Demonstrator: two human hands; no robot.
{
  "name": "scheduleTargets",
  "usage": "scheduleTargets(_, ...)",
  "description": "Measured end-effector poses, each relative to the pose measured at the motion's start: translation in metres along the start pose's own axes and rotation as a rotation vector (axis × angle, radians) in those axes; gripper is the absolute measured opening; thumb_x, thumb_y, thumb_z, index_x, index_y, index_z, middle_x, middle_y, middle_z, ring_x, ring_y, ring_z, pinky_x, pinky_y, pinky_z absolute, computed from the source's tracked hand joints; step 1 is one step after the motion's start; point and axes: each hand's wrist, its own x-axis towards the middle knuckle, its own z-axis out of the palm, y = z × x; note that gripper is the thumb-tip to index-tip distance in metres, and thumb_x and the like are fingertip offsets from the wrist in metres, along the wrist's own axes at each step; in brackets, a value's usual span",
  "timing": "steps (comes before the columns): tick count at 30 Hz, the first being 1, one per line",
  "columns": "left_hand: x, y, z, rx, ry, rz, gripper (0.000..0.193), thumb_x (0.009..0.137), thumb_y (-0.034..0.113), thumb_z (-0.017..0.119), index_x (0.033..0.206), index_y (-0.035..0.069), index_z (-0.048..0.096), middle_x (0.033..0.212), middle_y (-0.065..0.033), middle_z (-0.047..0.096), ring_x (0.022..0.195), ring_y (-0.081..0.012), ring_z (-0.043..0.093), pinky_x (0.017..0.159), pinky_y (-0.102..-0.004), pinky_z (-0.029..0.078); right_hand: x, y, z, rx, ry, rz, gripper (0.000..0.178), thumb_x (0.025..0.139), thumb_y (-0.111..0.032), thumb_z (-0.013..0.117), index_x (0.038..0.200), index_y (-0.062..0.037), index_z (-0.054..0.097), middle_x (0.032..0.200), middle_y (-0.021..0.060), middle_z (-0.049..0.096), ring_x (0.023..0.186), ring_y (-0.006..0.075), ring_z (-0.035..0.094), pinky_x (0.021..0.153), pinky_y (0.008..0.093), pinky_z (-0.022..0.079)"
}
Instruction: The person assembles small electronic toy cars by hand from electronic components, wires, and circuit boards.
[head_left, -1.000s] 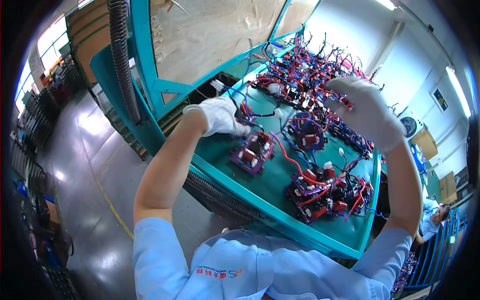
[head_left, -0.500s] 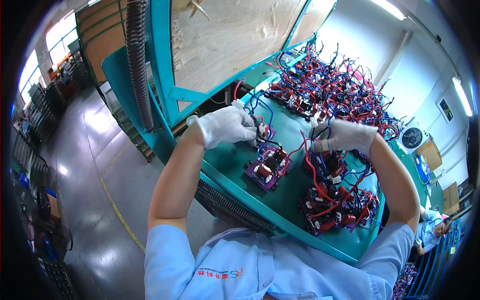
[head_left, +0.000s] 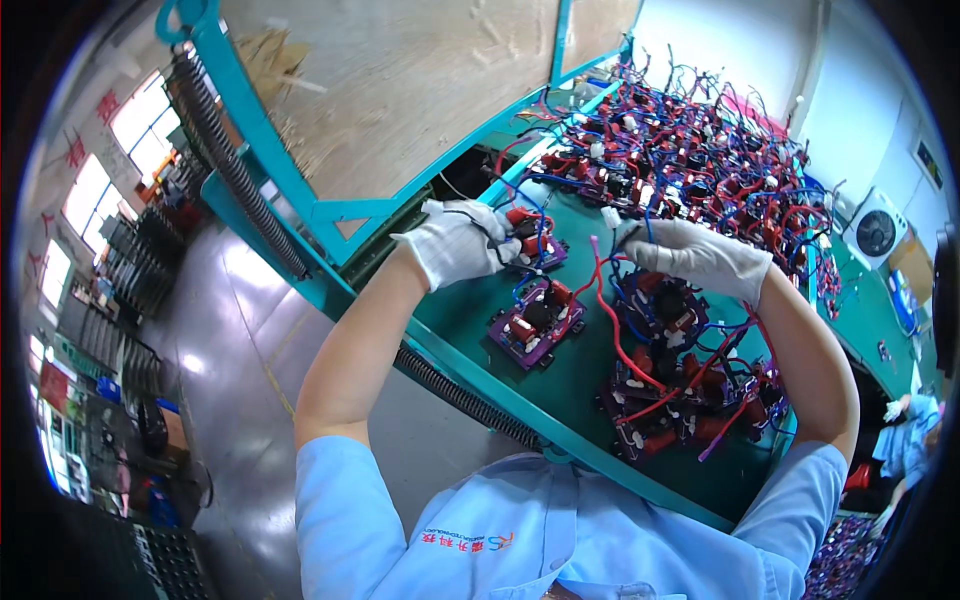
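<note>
The gloved left hand (head_left: pixel 458 243) is closed around a purple circuit board (head_left: pixel 532 245) at the far edge of the green counter (head_left: pixel 470 310). The right hand (head_left: pixel 697 258) pinches a blue wire (head_left: pixel 612 235) (no bins here). Another purple board (head_left: pixel 535 322) lies just nearer, beside a wired stack (head_left: pixel 680 400).
</note>
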Motion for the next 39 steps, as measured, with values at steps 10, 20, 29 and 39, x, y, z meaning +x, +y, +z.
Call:
scheduleTargets(10,0.048,-0.025,0.011,-0.445,0.022,0.328,0.067,0.077,0.020,0.069,0.139,0.007,0.049,0.148,-0.0144,0.043,0.137,-0.0281,0.041,0.115,-0.0378,0.030,0.005,-0.025,-0.021,-0.411,-0.108,0.197,0.056,0.093,-0.053,0.057,0.111,-0.0005,0.064,0.099,0.0166,0.069,0.091,0.0267,0.064,0.085,0.0403,0.049)
scheduleTargets(20,0.058,0.034,0.007,0.124,0.703,0.703,0.032,0.073,0.019,0.072,0.101,0.004,0.069,0.117,-0.0207,0.062,0.101,-0.0363,0.063,0.088,-0.0407,0.052,0.015,-0.005,-0.005,-0.366,-0.247,0.098,0.087,0.088,-0.067,0.056,0.139,0.0015,0.045,0.134,0.0242,0.054,0.125,0.0338,0.053,0.105,0.0402,0.041)
scheduleTargets(29,0.068,0.018,0.012,-0.174,0.106,0.317,0.040,0.074,0.030,0.073,0.106,0.008,0.067,0.105,-0.0168,0.064,0.096,-0.0334,0.064,0.084,-0.0412,0.051,0.009,-0.012,-0.002,-0.171,-0.140,0.134,0.068,0.092,-0.055,0.061,0.131,-0.0003,0.054,0.117,0.0141,0.064,0.108,0.0214,0.059,0.096,0.0354,0.046)
scheduleTargets(39,0.105,-0.040,0.030,-0.426,0.246,0.164,0.069,0.068,0.052,0.082,0.106,-0.002,0.062,0.098,-0.0224,0.062,0.092,-0.0364,0.060,0.081,-0.0434,0.047,0.003,-0.012,-0.007,0.151,0.192,0.093,0.046,0.094,-0.032,0.068,0.124,0.0016,0.057,0.106,0.0067,0.068,0.103,0.0126,0.061,0.093,0.0293,0.048)
